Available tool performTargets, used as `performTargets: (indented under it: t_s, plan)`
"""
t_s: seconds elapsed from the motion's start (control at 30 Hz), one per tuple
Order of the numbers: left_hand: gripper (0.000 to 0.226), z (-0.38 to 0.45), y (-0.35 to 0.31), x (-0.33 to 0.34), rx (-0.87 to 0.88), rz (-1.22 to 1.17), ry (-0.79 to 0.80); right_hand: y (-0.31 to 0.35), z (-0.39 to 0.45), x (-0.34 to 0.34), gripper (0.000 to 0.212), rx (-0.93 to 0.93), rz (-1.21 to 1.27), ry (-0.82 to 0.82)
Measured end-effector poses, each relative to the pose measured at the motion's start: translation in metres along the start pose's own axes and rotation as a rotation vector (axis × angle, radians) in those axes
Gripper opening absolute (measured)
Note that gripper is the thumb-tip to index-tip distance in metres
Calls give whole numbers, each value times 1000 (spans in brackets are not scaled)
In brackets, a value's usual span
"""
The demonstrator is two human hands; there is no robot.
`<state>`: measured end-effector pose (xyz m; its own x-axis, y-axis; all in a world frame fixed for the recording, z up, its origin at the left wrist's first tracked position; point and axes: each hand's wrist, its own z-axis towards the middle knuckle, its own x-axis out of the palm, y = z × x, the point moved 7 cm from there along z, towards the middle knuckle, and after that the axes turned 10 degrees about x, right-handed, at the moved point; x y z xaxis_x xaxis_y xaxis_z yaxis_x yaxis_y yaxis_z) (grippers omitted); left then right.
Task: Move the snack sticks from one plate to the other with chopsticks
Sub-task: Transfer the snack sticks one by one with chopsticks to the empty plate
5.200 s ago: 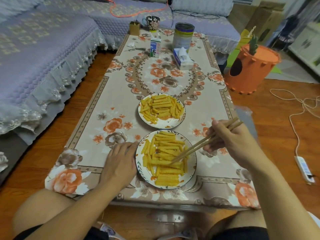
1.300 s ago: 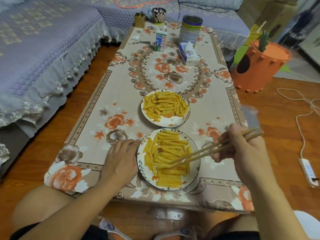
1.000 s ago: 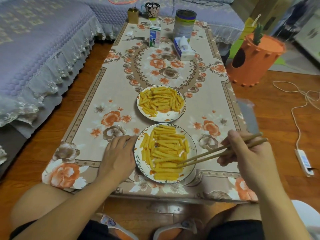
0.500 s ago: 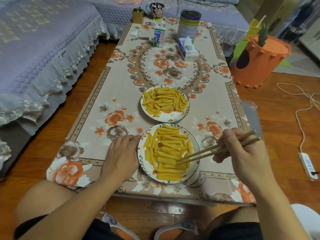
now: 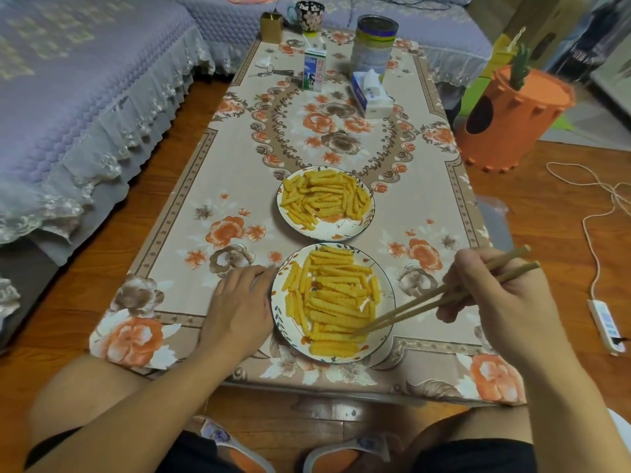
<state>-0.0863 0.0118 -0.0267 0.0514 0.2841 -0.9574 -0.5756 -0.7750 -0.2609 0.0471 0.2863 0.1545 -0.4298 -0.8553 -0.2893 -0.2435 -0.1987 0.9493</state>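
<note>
From the head camera, the person sits at the near end of a low surface [image 5: 239, 172] under a floral cloth. The near plate [image 5: 278, 302] is the landmark, piled with yellow snack sticks [image 5: 336, 295]. The left hand [image 5: 240, 303] lies flat against that plate's left rim, fingers relaxed and gripping nothing; I judge it is there to steady the plate while the sticks are worked. The right hand [image 5: 495, 298], to the right of the plate, holds a pair of wooden chopsticks [image 5: 440, 298] with fingers curled round them. The tips slant down onto the sticks at the plate's lower right, close together; whether a stick is caught between them I cannot tell.

Just beyond the near plate stands the far plate [image 5: 327, 230], also holding snack sticks, so the carry looks short, with nothing between the two.

Well beyond it stand a milk carton [image 5: 314, 73], a tissue box [image 5: 372, 95], a tin can [image 5: 374, 46] and a mug [image 5: 309, 15], all out of the way.
</note>
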Motion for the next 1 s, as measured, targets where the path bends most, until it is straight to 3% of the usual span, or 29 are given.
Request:
performTargets:
  t_s: [0.13, 0.53, 0.67, 0.77, 1.0]
  plan:
    - [49, 0, -2, -1, 2, 5, 3, -12, 4, 23, 38, 53, -44, 116]
    - [53, 1, -1, 0, -4, 5, 38, -25, 18, 18, 42, 93, 17, 67]
    - [53, 1, -2, -2, -5, -3, 33, -12, 30, 13, 39, 59, 81, 43]
    - [55, 1, -2, -2, -5, -1, 41, 3, 54, 8, 35, -3, 128, -65]
    - [54, 1, -1, -2, -7, -7, 41, 6, 128, 55, 27, -137, -31, -129]
